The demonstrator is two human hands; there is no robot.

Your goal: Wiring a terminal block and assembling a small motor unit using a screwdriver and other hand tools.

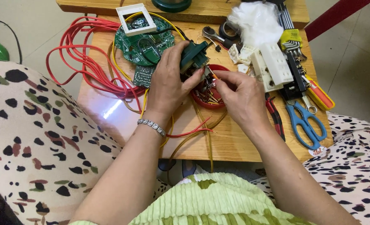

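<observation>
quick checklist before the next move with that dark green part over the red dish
1. Grip on the part: left hand wraps the dark green part firmly. ok
2. Right hand on the work: its fingertips pinch at the part's lower edge, but what they hold is too small to see. cannot tell
3. Catch for small pieces: red dish of small metal bits sits directly under both hands. ok
4. Wires out of the way: yellow and red wires run under the wrists. not ok
5. Tools within reach: blue scissors and red-handled pliers lie beside the right hand. ok
</observation>
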